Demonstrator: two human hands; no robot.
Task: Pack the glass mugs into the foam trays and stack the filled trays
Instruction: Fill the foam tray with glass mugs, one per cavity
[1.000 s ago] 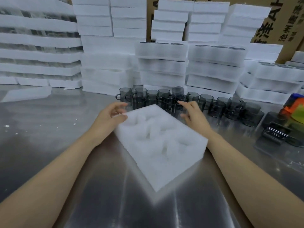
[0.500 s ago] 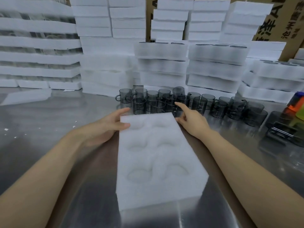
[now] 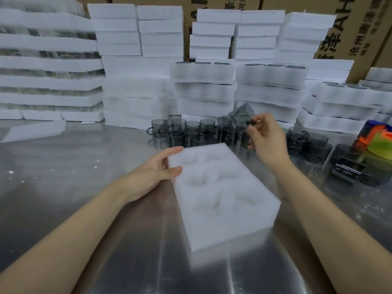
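Our left hand grips the far left corner of the foam tray lying on the bench. Our right hand pinches a tilted grey glass mug by its handle, just above the other mugs.

Steel table, cardboard boxes, orange-green object.

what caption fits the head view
Left hand grips an empty foam tray while the right hand holds a tilted glass mug

Shiny steel table; brown cardboard boxes, black print, along back.
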